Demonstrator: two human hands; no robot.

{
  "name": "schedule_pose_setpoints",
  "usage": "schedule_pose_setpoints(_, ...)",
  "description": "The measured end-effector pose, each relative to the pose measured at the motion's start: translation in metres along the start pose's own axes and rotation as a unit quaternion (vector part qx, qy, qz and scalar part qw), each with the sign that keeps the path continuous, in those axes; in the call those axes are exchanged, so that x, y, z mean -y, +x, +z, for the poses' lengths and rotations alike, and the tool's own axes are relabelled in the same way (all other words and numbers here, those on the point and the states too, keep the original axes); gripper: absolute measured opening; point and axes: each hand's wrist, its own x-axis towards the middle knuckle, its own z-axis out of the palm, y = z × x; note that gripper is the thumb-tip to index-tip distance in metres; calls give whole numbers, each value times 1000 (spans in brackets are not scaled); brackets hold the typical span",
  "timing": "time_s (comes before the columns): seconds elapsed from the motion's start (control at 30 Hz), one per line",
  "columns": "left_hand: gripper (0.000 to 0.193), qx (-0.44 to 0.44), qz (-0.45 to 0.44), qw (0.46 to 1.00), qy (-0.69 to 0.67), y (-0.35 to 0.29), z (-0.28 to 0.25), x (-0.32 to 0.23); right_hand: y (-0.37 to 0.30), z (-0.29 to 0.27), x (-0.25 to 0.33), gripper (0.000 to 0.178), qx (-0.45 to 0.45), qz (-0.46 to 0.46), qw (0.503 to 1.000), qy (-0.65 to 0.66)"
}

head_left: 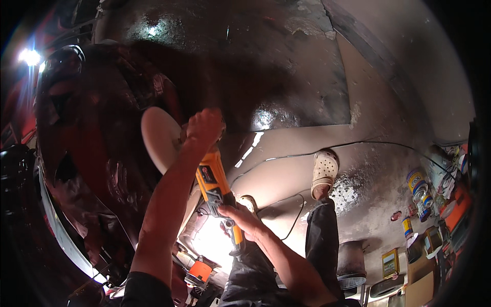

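Note:
A yellow and black power polisher (211,176) is held between my two hands, its body slanting from the middle of the view down toward my legs. My left hand (203,125) is closed around the front end, beside the large pale round pad (157,138). Lower down, my right hand (241,220) wraps the rear grip. On the left side spreads a dark red, glossy car body panel (97,138). The pad stands edge-on along the panel's right side; whether it touches the surface cannot be told.
A black cable (358,143) trails across the floor past my pale clog (325,169). Cans and jars (419,192) line the right side, with a dark bucket (351,261) nearer. Bright lamps glare at the upper left (30,57) and beside my legs. An orange box (200,271) sits low.

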Motion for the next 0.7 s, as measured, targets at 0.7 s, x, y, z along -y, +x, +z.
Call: schedule_pose_setpoints(0.7, 30, -85, -90, 984, -130, -55, -47, 3, -42, -13, 36, 51, -15, -20, 990, -142)
